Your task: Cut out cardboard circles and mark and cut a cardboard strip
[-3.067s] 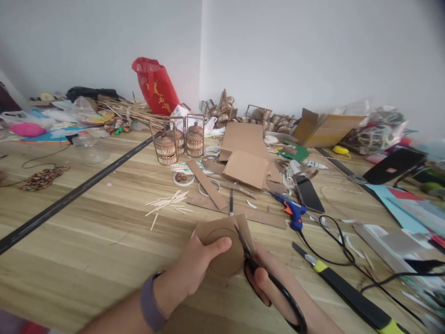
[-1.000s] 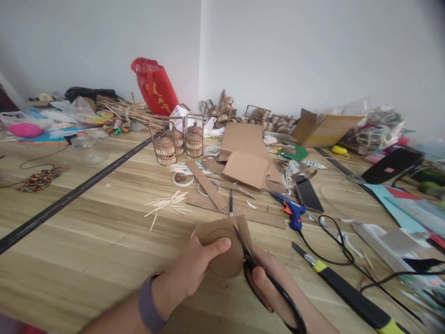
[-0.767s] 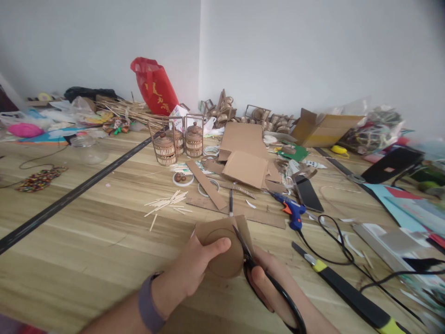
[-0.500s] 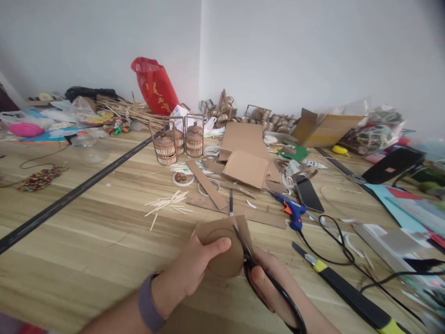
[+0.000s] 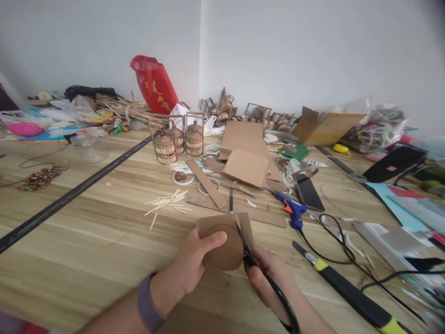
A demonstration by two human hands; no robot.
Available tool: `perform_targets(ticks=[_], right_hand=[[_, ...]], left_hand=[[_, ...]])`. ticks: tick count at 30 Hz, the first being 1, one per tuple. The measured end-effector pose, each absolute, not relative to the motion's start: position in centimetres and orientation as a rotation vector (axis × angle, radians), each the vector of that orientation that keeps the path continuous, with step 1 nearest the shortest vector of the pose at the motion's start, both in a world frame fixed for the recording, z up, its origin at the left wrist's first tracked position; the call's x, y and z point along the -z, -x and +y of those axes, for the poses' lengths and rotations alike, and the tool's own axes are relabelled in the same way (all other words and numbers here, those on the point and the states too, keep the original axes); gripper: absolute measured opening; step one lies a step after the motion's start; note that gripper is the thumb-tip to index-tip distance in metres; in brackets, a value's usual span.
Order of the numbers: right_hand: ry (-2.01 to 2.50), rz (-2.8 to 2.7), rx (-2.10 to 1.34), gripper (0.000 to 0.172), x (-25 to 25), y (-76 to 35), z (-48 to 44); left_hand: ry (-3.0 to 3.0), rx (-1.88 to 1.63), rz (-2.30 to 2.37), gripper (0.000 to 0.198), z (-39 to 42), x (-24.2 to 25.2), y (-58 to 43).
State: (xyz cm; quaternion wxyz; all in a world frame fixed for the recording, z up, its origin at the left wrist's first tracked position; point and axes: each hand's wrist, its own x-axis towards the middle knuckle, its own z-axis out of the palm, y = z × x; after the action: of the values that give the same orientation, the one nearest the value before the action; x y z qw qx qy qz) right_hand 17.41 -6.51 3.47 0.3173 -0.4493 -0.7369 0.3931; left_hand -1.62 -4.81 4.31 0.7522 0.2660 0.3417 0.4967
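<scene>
While gold characters mark the red bag (image 5: 155,85) by the white wall, we grip the cardboard disc (image 5: 222,241) in our left hand (image 5: 193,264) — our right hand (image 5: 271,285) closed on black scissors (image 5: 259,271) — above the wooden table (image 5: 86,232).

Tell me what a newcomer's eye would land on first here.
Front and centre, the left hand grips a piece of cardboard while the right hand works black scissors along its right edge. Behind, a red bag leans at the wall, and a blue glue gun lies to the right.
</scene>
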Motion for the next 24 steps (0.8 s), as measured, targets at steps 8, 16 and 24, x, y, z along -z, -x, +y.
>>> perform_targets(ticks=[8, 16, 24], right_hand=[[1.196, -1.903, -1.192, 0.084, -3.5, -17.1, -6.5], [1.074, -1.628, -1.521, 0.078, -4.2, -17.1, -6.3], [1.133, -1.588, -1.559, 0.074, -4.3, -17.3, -6.8]], left_hand=[[-0.615, -1.175, 0.909, 0.044, -4.9, -4.4, 1.1], [-0.632, -1.171, 0.911, 0.044, -4.9, -4.9, 1.2], [-0.657, -1.196, 0.932, 0.045, -5.1, -4.5, 1.2]])
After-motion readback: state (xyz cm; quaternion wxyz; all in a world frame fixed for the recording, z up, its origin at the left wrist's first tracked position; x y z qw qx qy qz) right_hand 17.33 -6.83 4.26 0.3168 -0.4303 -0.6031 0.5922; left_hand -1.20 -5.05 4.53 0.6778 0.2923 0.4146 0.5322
